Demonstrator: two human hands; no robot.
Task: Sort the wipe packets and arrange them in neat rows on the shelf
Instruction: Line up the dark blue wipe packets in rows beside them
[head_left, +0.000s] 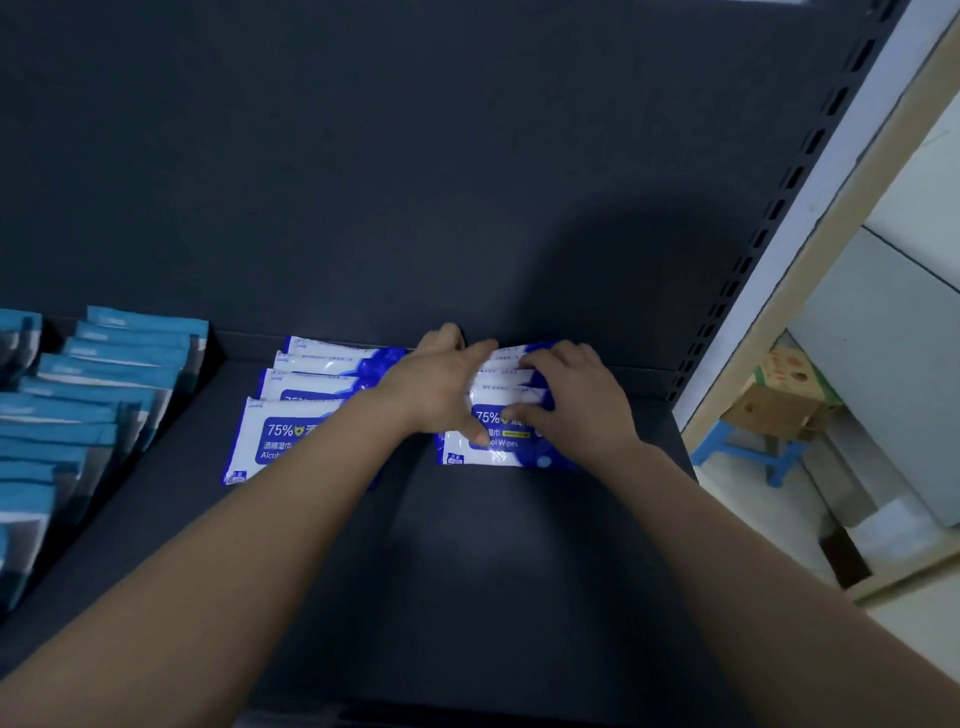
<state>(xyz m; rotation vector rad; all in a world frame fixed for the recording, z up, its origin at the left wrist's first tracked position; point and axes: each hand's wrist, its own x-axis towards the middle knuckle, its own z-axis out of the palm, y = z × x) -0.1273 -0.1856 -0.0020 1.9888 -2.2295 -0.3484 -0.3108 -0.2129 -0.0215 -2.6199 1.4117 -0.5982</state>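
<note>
Two rows of white-and-blue alcohol wipe packets lean overlapped on the dark shelf (467, 545). The left row (296, 415) stands free, partly crossed by my left forearm. The right row (506, 431) sits at the shelf's back, and both hands rest on it. My left hand (441, 384) presses its left side, thumb down over the front packet. My right hand (576, 400) covers its right side with fingers spread over the packets' tops. Much of this row is hidden under my hands.
Teal-blue packets (88, 395) fill rows at the far left of the shelf. The slotted shelf upright (769, 218) runs up the right side. Beyond it, on the floor, stand a cardboard box (784, 395) and a blue stool (748, 452).
</note>
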